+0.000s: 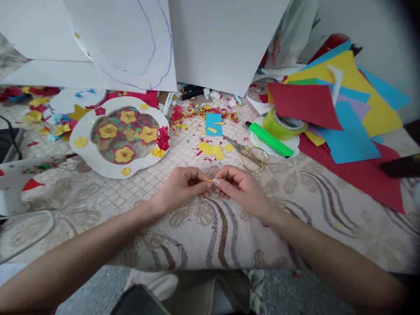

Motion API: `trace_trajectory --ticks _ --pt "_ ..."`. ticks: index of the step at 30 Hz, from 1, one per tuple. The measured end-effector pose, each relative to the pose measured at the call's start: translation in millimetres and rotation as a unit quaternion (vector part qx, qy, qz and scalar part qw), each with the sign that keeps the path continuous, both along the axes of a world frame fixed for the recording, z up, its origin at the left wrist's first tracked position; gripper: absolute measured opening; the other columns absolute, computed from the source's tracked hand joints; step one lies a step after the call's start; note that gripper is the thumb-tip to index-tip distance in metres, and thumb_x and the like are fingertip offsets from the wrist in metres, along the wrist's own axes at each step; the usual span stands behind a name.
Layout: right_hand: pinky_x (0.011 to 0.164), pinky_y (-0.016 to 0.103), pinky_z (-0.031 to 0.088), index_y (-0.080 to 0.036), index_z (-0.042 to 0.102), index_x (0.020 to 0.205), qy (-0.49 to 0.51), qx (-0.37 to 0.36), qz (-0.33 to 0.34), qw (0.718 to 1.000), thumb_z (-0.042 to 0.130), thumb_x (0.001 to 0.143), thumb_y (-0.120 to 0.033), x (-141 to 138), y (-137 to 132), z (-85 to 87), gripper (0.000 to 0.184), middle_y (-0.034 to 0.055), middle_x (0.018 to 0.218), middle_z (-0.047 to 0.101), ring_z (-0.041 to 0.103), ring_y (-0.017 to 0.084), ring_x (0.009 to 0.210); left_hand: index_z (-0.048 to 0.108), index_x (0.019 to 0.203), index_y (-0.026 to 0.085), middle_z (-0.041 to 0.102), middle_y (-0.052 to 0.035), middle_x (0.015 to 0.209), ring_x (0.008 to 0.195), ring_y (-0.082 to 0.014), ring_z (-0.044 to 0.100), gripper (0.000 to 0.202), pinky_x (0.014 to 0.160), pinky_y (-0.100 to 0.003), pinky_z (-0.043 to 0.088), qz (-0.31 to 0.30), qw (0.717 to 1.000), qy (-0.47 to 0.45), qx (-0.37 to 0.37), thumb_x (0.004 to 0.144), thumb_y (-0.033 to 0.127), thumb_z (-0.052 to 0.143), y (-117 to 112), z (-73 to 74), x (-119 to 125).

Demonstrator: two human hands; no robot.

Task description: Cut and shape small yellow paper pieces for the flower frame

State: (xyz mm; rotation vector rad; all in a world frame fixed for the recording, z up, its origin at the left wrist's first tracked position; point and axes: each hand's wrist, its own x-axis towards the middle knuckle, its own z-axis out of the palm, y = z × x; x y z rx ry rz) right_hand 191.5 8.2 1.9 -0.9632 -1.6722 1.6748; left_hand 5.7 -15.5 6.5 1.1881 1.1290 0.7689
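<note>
Close to the table's front, my left hand (184,186) and my right hand (241,188) meet fingertip to fingertip. Both pinch one small piece of yellow paper (211,180), mostly covered by the fingers. Just beyond them lie several yellow paper pieces (216,152) and a blue paper rectangle (214,124). Scissors (251,157) with gold handles rest above my right hand, blades pointing away to the left. To the left of my hands is a scalloped white frame (118,171) decorated with yellow and red paper flowers (124,154).
A green utility knife (271,140) lies beside a roll of tape (284,124). Coloured paper sheets (354,135) are heaped at the right. White boards (226,39) stand along the back. A white glue gun (16,188) with a cord sits at the left. Paper scraps (188,116) litter the patterned tablecloth.
</note>
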Motion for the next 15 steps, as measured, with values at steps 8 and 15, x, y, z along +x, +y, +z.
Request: trace_trajectory --ticks 8,15 --pt "0.052 0.02 0.042 -0.017 0.054 0.083 -0.004 -0.025 -0.002 1.0 0.057 0.089 -0.032 2.3 1.7 -0.8 0.017 -0.0011 0.069 0.057 0.051 0.009 0.057 0.067 0.083 0.011 0.068 -0.0059 0.073 0.066 -0.0121 0.061 0.02 0.063 -0.023 0.05 -0.007 1.0 0.002 0.028 0.077 0.03 0.067 -0.1 -4.5 -1.1" --pt "0.051 0.021 0.043 -0.017 0.053 0.081 -0.014 -0.024 0.014 1.0 0.057 0.088 -0.036 1.9 2.0 1.1 0.021 -0.0011 0.067 0.056 0.051 0.009 0.056 0.068 0.082 0.012 0.069 -0.0067 0.077 0.068 -0.0135 0.061 0.019 0.062 -0.023 0.049 0.001 0.993 0.071 0.094 0.079 0.03 0.063 -2.6 0.2 -0.2"
